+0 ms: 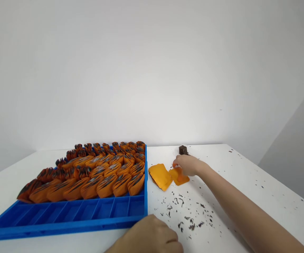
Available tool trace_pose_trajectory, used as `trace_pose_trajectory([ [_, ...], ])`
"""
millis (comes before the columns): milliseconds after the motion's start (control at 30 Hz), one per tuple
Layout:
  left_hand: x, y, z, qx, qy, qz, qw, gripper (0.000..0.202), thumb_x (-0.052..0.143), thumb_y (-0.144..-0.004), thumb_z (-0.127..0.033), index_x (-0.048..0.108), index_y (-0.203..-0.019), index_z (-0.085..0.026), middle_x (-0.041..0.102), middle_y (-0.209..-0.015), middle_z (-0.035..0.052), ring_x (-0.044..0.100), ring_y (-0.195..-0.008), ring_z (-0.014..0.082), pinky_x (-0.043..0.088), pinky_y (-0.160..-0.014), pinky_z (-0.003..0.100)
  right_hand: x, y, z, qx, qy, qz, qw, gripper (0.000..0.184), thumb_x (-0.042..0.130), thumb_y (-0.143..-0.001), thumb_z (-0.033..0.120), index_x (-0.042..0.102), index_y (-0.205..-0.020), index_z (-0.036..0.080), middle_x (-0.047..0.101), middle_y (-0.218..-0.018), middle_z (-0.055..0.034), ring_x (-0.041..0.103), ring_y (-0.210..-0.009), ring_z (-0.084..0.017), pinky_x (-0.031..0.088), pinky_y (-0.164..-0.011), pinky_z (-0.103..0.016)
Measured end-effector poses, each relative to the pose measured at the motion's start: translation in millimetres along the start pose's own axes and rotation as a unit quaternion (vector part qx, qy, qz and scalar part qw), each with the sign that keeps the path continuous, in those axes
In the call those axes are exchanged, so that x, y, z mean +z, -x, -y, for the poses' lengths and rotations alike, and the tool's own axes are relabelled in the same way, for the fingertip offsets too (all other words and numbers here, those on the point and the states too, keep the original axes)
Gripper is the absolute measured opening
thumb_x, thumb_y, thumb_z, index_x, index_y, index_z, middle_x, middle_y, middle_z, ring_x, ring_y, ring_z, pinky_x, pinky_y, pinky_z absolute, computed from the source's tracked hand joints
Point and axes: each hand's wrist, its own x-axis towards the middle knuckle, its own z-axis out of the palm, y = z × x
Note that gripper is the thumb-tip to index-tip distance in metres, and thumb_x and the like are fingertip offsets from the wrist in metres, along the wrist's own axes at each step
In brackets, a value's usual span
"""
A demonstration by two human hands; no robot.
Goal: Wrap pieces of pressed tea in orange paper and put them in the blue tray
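Note:
My right hand (pixel 188 165) reaches out across the white table (pixel 247 175) and pinches the edge of an orange pouch (pixel 179 176) lying flat there. A second orange pouch (pixel 160 176) lies just left of it, touching it. A small dark brown block (pixel 183 150) stands behind my right hand. My left hand (pixel 149 237) rests at the near edge, fingers curled under, beside the front right corner of a blue tray (pixel 70 214); nothing shows in it.
The blue tray has long slots; the rear rows are packed with several orange and black pouches (pixel 94 172) and the front row stands bare. Dark crumbs (pixel 186 216) are scattered on the table near my right forearm. A plain white wall rises behind.

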Motion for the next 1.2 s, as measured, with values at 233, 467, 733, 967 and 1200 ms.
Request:
trace_pose_trajectory([
  [233, -2.9, -3.5, 0.5, -0.004, -0.008, -0.031, 0.999, 0.029, 0.069, -0.097, -0.015, 0.055, -0.072, -0.022, 0.057, -0.06, -0.0046, 0.051, -0.048, 0.0129, 0.025, -0.041, 0.034, -9.8, 3.3, 2.6, -0.009, -0.002, 0.01, 1.0, 0.033, 0.078, -0.07, 0.005, 0.08, -0.1, 0.02, 0.075, -0.108, -0.0078, 0.069, -0.09, -0.024, 0.04, -0.064, -0.028],
  [467, -26.1, -19.0, -7.6, -0.188, 0.072, -0.274, 0.94, 0.04, 0.066, -0.086, -0.008, 0.058, -0.124, -0.017, 0.07, -0.108, 0.0135, 0.072, -0.093, 0.025, 0.061, -0.065, 0.031, -51.7, 58.0, 11.9, -0.055, -0.049, -0.034, 0.997, 0.009, 0.08, -0.081, 0.017, 0.075, -0.085, 0.023, 0.072, -0.087, -0.0004, 0.061, -0.074, -0.017, 0.039, -0.059, -0.027],
  [733, -26.0, -11.1, -2.3, -0.308, 0.14, -0.368, 0.866, 0.048, 0.07, -0.096, -0.015, 0.057, -0.14, -0.026, 0.059, -0.129, 0.0124, 0.069, -0.097, 0.0222, 0.065, -0.067, 0.03, -38.3, 80.3, 75.2, -0.385, -0.206, -0.108, 0.893, 0.017, 0.084, -0.089, 0.026, 0.072, -0.078, 0.021, 0.064, -0.079, 0.0036, 0.059, -0.07, -0.012, 0.044, -0.065, -0.024],
  [967, -37.6, -14.9, 8.4, -0.33, 0.108, -0.372, 0.861, 0.013, 0.07, -0.101, -0.015, 0.079, -0.101, -0.024, 0.07, -0.099, 0.0036, 0.072, -0.089, 0.017, 0.063, -0.079, 0.027, -32.3, 57.1, 66.5, -0.367, -0.262, -0.102, 0.887, 0.033, 0.091, -0.082, 0.044, 0.067, -0.08, 0.021, 0.068, -0.084, 0.0027, 0.061, -0.073, -0.013, 0.045, -0.065, -0.025],
  [1200, -27.5, -8.4, 16.8, -0.313, 0.137, -0.334, 0.878, 0.017, 0.071, -0.102, -0.019, 0.085, -0.105, -0.027, 0.078, -0.105, 0.0057, 0.078, -0.103, 0.0229, 0.067, -0.096, 0.041, -47.5, 34.4, -28.5, -0.054, -0.159, -0.266, 0.949, 0.04, 0.071, -0.095, 0.062, 0.074, -0.115, 0.028, 0.076, -0.106, -0.0022, 0.069, -0.093, -0.018, 0.053, -0.078, -0.029],
])
